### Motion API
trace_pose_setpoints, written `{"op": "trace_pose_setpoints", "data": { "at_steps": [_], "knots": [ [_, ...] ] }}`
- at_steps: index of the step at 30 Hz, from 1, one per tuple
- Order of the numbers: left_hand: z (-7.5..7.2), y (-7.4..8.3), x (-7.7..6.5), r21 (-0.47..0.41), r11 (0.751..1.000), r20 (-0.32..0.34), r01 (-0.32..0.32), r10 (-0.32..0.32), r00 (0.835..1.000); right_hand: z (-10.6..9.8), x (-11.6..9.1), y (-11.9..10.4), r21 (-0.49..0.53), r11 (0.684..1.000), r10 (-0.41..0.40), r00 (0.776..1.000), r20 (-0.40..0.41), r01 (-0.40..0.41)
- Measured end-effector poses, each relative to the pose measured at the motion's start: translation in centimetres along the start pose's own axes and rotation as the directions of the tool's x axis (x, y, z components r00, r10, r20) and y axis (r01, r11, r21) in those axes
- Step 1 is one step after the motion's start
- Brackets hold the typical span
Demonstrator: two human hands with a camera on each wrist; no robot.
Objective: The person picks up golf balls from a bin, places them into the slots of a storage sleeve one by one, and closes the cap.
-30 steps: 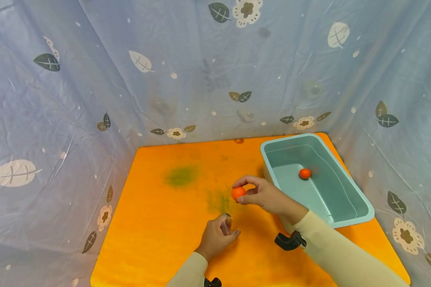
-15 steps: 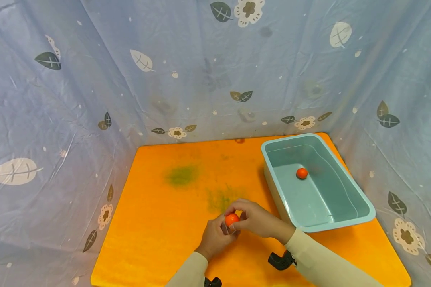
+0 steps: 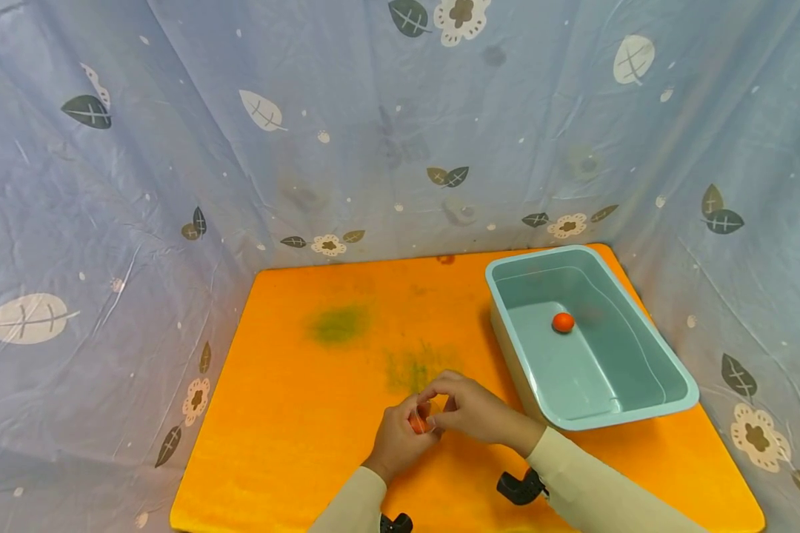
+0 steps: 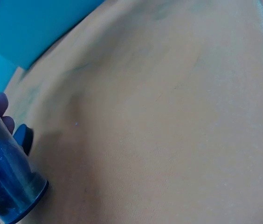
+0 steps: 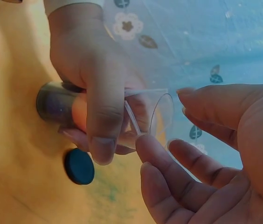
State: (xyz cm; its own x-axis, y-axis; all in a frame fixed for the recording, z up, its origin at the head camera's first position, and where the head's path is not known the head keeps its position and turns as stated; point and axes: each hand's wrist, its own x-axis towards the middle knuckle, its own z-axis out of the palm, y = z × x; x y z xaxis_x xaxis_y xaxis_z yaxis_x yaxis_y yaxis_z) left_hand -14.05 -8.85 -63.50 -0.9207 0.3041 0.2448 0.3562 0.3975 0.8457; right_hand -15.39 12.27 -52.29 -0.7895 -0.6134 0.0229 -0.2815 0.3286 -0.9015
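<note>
My left hand [image 3: 400, 440] grips a clear plastic tube [image 5: 54, 103] with a dark base, fingers and thumb wrapped round its side. Inside the tube sits an orange ball [image 3: 418, 424], partly hidden by the fingers. At the tube's open mouth is my right hand [image 3: 476, 413]. Its fingers are loosely bent with nothing between them, and one fingertip is right at the rim in the right wrist view. A dark round cap [image 5: 79, 166] shows close beside the left fingers; the left wrist view has this cap [image 4: 24, 138] near the tube too.
A pale blue-green plastic basin [image 3: 590, 420] stands on the right of the orange table [image 3: 293, 414], with another orange ball [image 3: 563, 323] on its floor. Leaf-patterned curtains [image 3: 360, 163] enclose the table's back and sides.
My right hand has come left and down from beside the basin to the left hand, bringing the orange ball, and has let it go into the tube. The left hand has stayed in place.
</note>
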Motion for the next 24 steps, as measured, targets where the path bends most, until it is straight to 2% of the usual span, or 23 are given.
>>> {"op": "trace_pose_setpoints", "data": {
  "at_steps": [9,14,20,24],
  "knots": [
    [0.0,0.2,0.0,0.019,1.000,0.009,0.016,-0.016,1.000,-0.1,0.2,0.0,-0.003,1.000,0.029,1.000,0.008,-0.029],
    [0.0,0.2,0.1,0.012,1.000,0.015,-0.005,0.005,1.000,-0.3,0.2,-0.4,0.004,0.999,0.040,0.999,0.012,-0.040],
    [0.0,0.1,0.0,-0.007,1.000,0.034,-0.012,0.012,0.999,-1.5,0.3,-1.4,0.040,0.999,0.013,1.000,-0.003,-0.013],
    [0.0,0.1,0.1,-0.023,1.000,0.050,0.007,-0.006,0.999,-2.6,0.5,-2.0,0.094,0.995,0.035,0.999,-0.029,-0.032]
  ]
}}
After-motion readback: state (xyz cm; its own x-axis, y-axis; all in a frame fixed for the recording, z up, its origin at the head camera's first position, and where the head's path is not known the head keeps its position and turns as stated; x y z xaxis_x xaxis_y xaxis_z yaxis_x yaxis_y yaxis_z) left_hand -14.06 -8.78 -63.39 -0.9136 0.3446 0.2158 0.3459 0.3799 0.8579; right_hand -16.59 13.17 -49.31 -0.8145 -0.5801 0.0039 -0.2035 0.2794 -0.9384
